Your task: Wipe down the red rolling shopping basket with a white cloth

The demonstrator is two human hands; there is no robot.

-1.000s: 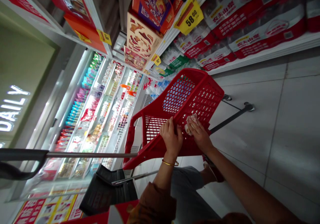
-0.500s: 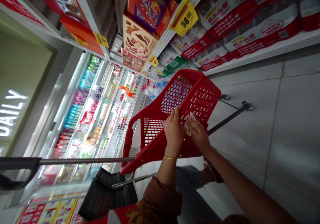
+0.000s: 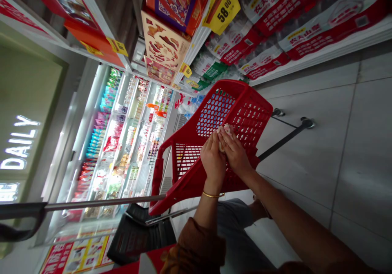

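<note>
A red plastic shopping basket cart [image 3: 183, 188] stands in front of me, appearing tilted in the sideways view. Over its near side, my left hand [image 3: 212, 157], with a gold bangle at the wrist, has its fingers bent against a crumpled pale wad [image 3: 228, 129] that looks like tissue. My right hand [image 3: 235, 153] presses its closed fingers over the same wad from the other side. The two hands touch, so most of the wad is hidden between them.
Shelves with packs of bottled water [image 3: 263, 65] and gift boxes [image 3: 167, 41] run along the top. Lit shelves of packaged goods [image 3: 122, 139] are on the left. A black basket [image 3: 141, 237] and the cart's handle [image 3: 23, 219] lie lower left; tiled floor [image 3: 309, 155] is at right.
My right hand has moved left against my left hand, and the pale wad is now squeezed between them. The view has shifted slightly; the cart looks almost unmoved.
</note>
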